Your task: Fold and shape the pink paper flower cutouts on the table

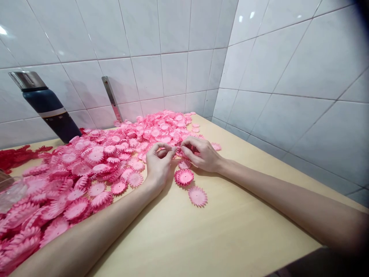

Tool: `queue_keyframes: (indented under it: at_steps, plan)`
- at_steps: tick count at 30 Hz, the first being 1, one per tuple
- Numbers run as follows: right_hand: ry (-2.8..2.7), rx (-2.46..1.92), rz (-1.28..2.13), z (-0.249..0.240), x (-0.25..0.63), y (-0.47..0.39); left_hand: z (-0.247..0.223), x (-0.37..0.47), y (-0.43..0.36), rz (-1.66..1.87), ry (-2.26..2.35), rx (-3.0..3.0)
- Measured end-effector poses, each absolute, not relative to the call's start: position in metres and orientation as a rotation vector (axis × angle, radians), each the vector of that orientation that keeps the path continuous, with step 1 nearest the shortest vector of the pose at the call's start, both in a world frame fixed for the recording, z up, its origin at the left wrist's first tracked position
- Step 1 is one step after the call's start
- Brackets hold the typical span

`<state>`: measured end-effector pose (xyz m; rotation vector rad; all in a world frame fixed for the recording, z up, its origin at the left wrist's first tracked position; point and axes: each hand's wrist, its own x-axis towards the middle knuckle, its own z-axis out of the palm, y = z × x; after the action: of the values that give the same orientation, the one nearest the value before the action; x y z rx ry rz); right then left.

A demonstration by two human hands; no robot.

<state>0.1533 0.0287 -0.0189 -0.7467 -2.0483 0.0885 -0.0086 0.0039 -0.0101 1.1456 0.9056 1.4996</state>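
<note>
My left hand (159,161) is pinched, thumb against forefinger, at the right edge of a large heap of pink petal discs (109,157). Facing it, my right hand (201,154) also has its thumb and forefinger brought together. The fingertips of both hands nearly meet, and whatever lies between them is too small to make out. Just below them a darker-edged pink petal disc stack (184,177) lies on the table. Nearer to me is a single pale pink petal disc (198,196) with a fringed rim and a tiny centre hole.
A dark blue bottle (53,111) with a steel cap stands at the back left. Red petal pieces (17,157) lie at the far left, above a clear plastic bag (13,194). A metal strip (111,98) leans on the tiled wall (147,34). The wooden table (201,238) ends at the right.
</note>
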Motion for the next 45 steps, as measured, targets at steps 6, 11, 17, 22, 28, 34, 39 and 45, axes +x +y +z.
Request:
queue_keyframes:
  at_steps: [6,11,17,22,28,34,39,45]
  plan:
    - [-2.043,-0.738,0.075,-0.018,0.1533,0.0275,-0.0081,-0.0079,0.0014,1.49,0.914,1.123]
    - [-2.042,-0.738,0.106,-0.018,0.153,0.0276,-0.0079,-0.0077,0.0011,1.483,0.919,1.121]
    - [-2.041,-0.744,0.093,-0.0181,0.1523,0.0274,-0.0095,-0.0081,0.0032,1.492,0.923,1.142]
    - [-2.036,-0.746,0.083,-0.0176,0.1527,0.0272,-0.0086,-0.0079,0.0023,1.491,0.929,1.141]
    - [-2.052,-0.734,0.129,-0.0171,0.1528,0.0271,-0.0085,-0.0081,0.0019,1.474,0.92,1.134]
    - [-2.046,-0.739,0.106,-0.0167,0.1523,0.0266,-0.0091,-0.0084,0.0025,1.48,0.925,1.155]
    - [-2.062,-0.726,0.126,-0.0162,0.1522,0.0259,-0.0074,-0.0084,0.0012,1.468,0.911,1.141]
    - [-2.054,-0.733,0.096,-0.0178,0.1524,0.0279,-0.0092,-0.0086,0.0032,1.472,0.928,1.149]
